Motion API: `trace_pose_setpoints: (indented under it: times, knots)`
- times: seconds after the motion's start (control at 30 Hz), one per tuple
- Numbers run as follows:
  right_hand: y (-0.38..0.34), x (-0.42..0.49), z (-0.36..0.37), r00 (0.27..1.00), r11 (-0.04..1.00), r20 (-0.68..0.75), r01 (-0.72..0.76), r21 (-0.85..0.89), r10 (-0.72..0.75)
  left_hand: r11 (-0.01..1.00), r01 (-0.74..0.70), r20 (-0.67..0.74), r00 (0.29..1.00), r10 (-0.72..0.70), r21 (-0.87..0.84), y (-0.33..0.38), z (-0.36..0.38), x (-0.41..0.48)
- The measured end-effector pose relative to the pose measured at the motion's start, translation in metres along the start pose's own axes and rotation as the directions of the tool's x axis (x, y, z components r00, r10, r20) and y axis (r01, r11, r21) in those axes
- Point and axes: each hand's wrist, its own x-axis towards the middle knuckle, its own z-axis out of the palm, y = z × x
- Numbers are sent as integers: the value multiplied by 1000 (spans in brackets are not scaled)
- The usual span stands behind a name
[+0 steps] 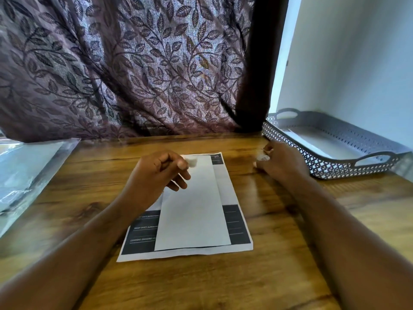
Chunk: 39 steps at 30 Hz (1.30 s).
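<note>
A white envelope (194,204) lies lengthwise on a printed sheet (237,227) with dark bands, in the middle of the wooden table (279,276). My left hand (154,177) hovers over the envelope's far left end and pinches a small white object (192,162) between thumb and fingers. My right hand (281,163) rests on the table to the right of the sheet, fingers curled round another small white object (263,157). What the two white objects are is not clear.
A grey perforated tray (335,163) with handles stands at the right against the white wall, with a pale sheet inside. Clear plastic sleeves (24,175) lie at the left edge. A purple leaf-patterned curtain (134,70) hangs along the table's far side.
</note>
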Motion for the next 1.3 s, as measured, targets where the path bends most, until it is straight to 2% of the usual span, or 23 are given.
trace_pose_setpoints:
  times: [0.03, 0.07, 0.13, 0.17, 0.2, 0.23, 0.27, 0.3, 0.37, 0.4, 0.5, 0.6, 0.77, 0.83, 0.97, 1.1, 1.17, 1.3]
  knots:
    - [-2, -1, -3, 999, 1000, -30, 17, 4, -17, 985, -98, 31, 995, 94, 142, -3, -3, -1]
    - [-5, -3, -7, 996, 999, -75, 41, 31, -39, 914, -233, 92, 972, 215, 332, -6, -6, -3]
    - [-17, -11, -18, 991, 963, -77, 123, 240, -107, 669, -452, 245, 890, 385, 590, -8, -12, -3]
    - [-24, -16, -24, 989, 897, 24, 120, 426, -144, 596, -498, 284, 862, 420, 630, -6, -14, -3]
    - [-32, -24, -28, 962, 796, 186, 48, 604, -199, 558, -521, 300, 845, 442, 646, -4, -17, -3]
    - [-38, -32, -32, 900, 710, 351, -70, 701, -258, 533, -542, 306, 828, 469, 650, -1, -18, -2]
    - [-44, -40, -35, 820, 687, 479, -154, 711, -312, 511, -556, 316, 817, 483, 656, 1, -19, -2]
    - [-49, -46, -34, 752, 707, 560, -182, 684, -348, 487, -571, 328, 803, 497, 660, 2, -21, -2]
    - [-58, -56, -32, 666, 753, 638, -171, 636, -387, 440, -598, 355, 778, 518, 670, 4, -23, -2]
    - [-62, -59, -32, 646, 760, 653, -170, 628, -395, 413, -609, 375, 769, 518, 678, 6, -23, -1]
    - [-71, -66, -28, 609, 794, 685, -143, 591, -400, 308, -631, 430, 739, 518, 712, 6, -24, 0]
    - [-74, -69, -24, 585, 817, 707, -124, 563, -398, 277, -634, 447, 733, 513, 722, 6, -23, 0]
    - [-74, -68, -20, 610, 810, 682, -108, 577, -404, 225, -619, 460, 738, 494, 753, 7, -22, 0]
    - [-72, -66, -18, 638, 802, 659, -109, 588, -397, 234, -603, 456, 758, 467, 763, 4, -22, 1]
    - [-65, -61, -9, 738, 780, 574, -104, 617, -356, 396, -441, 364, 895, 256, 805, -2, -29, 6]
    - [-63, -54, 2, 844, 669, 414, -91, 737, -341, 546, -175, 93, 980, 175, 819, -21, -33, 9]
    - [-65, -53, 8, 864, 656, 357, -42, 754, -355, 612, 3, -56, 996, 67, 791, -28, -31, 9]
    - [-65, -53, 23, 877, 773, 295, 125, 622, -379, 749, 277, -215, 959, -182, 602, -28, -25, 10]
